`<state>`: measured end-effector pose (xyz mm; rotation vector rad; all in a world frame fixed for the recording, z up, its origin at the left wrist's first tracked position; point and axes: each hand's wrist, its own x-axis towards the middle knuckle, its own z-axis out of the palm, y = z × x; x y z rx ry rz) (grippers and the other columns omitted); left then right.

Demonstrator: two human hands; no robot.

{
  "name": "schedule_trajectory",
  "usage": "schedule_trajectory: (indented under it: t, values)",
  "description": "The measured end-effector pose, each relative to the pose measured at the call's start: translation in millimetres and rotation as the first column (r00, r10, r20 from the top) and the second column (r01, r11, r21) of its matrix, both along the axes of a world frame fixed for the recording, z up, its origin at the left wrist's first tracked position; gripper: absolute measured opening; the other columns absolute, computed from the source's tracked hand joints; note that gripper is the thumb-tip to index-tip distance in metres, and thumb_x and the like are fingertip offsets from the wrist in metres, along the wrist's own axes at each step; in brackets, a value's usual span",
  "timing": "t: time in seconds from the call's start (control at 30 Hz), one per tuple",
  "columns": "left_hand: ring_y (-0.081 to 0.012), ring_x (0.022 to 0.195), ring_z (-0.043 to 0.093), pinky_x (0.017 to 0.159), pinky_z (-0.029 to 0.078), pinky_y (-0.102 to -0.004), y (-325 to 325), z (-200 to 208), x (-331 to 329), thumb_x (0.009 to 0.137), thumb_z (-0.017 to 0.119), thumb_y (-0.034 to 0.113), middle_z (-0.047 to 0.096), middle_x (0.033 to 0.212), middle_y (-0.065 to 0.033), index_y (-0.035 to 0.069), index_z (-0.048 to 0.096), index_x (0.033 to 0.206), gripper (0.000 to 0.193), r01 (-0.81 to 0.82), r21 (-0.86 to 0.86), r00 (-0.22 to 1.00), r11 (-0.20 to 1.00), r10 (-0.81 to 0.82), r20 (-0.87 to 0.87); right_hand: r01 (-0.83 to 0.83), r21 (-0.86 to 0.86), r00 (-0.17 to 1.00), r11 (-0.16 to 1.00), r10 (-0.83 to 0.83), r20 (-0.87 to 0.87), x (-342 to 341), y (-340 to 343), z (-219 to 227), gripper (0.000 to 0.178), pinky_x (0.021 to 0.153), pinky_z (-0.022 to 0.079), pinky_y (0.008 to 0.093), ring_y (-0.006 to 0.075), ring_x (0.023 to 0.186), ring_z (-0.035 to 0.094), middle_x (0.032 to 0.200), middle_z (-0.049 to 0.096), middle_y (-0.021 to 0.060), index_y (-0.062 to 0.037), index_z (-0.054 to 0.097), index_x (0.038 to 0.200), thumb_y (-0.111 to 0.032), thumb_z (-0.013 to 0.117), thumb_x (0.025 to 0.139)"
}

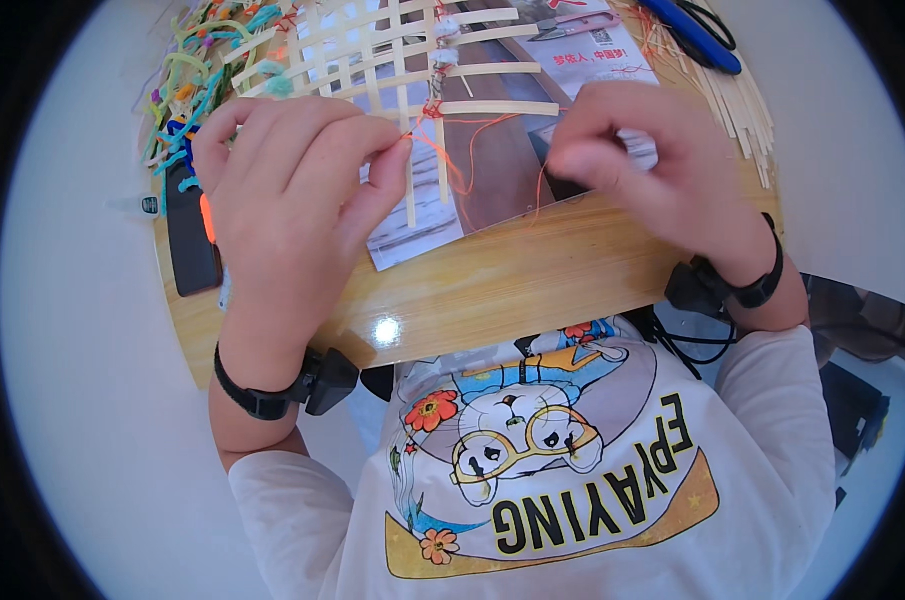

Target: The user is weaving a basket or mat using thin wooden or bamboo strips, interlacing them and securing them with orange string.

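Note:
A lattice of pale flat strips lies at the far side of the table, woven crosswise, with red and whitish thread wound along one upright strip. Orange thread runs loosely from a knotted crossing near its closest edge. My left hand lies over the lattice's near left part, thumb and forefinger pinching the thread beside that crossing. To the right, my right hand is raised with its fingers curled and pinched on the thread's other part, a strand hanging below the fingertips. My left palm covers some strips.
Under the lattice is a printed sheet on the wooden table. Colourful fuzzy stems are heaped at far left, above a dark phone-like slab. A blue-handled tool and loose strips lie at far right.

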<state>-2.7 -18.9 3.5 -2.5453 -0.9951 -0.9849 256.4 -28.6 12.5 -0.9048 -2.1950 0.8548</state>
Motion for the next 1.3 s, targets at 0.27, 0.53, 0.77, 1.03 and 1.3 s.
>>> schedule_trajectory:
  t: [0.27, 0.53, 0.77, 1.03, 1.3]
  values:
    - [-0.0176, 0.074, 0.058, 0.081, 0.037, -0.0297, -3, 3, -1, 0.068, 0.075, 0.004, 0.064, 0.078, 0.0, 0.01, 0.064, 0.078, 0.017, -0.002, 0.009, 1.0, 1.0, 0.002, 0.01, 0.015, -0.41, 0.968, 0.912, -0.116, -0.224, -7, 32, -19, 0.022, 0.057, 0.046, 0.0211, 0.0048, 0.066, 0.054, 0.085, 0.065, 0.0011, -0.0039, 0.065, 0.109, -0.017, 0.06, 0.091]
    - [-0.0172, 0.074, 0.058, 0.081, 0.037, -0.0294, -3, 5, 0, 0.068, 0.075, 0.004, 0.064, 0.078, -0.0001, 0.009, 0.064, 0.079, 0.017, 0.02, -0.015, 1.0, 1.0, -0.019, 0.02, -0.215, -0.62, 0.929, 0.755, -0.037, -0.367, -36, 31, -18, 0.028, 0.061, 0.046, 0.0193, 0.0047, 0.067, 0.054, 0.085, 0.064, 0.0008, -0.0029, 0.063, 0.112, -0.019, 0.064, 0.089]
    - [-0.0167, 0.076, 0.058, 0.083, 0.038, -0.0336, 4, -3, -2, 0.066, 0.077, 0.008, 0.06, 0.076, 0.0019, 0.012, 0.063, 0.076, 0.018, -0.035, -0.026, 0.999, 0.999, 0.035, 0.006, -0.111, -0.625, 0.969, 0.773, -0.055, -0.239, -6, 41, -23, 0.021, 0.064, 0.044, 0.0177, 0.0041, 0.072, 0.054, 0.082, 0.062, -0.0004, -0.0025, 0.067, 0.099, -0.02, 0.066, 0.087]
    - [-0.0169, 0.077, 0.057, 0.081, 0.037, -0.0297, 11, -9, -6, 0.071, 0.074, 0.008, 0.061, 0.075, 0.0014, 0.01, 0.062, 0.076, 0.013, -0.059, -0.073, 0.998, 0.996, 0.057, -0.032, 0.114, -0.487, 0.992, 0.866, -0.124, 0.011, 60, 56, -22, 0.015, 0.056, 0.031, 0.0187, 0.0019, 0.063, 0.039, 0.072, 0.048, -0.0064, -0.0059, 0.062, 0.096, -0.021, 0.059, 0.093]
    - [-0.0176, 0.074, 0.057, 0.085, 0.04, -0.0351, 14, -16, -4, 0.071, 0.073, 0.008, 0.058, 0.072, 0.0014, 0.01, 0.06, 0.074, 0.014, -0.071, -0.131, 0.997, 0.989, 0.066, -0.041, 0.132, -0.513, 0.948, 0.848, -0.259, -0.184, 133, 38, -7, 0.014, 0.056, 0.03, 0.0203, 0.0029, 0.062, 0.038, 0.072, 0.045, -0.0055, -0.0045, 0.059, 0.095, -0.018, 0.057, 0.093]
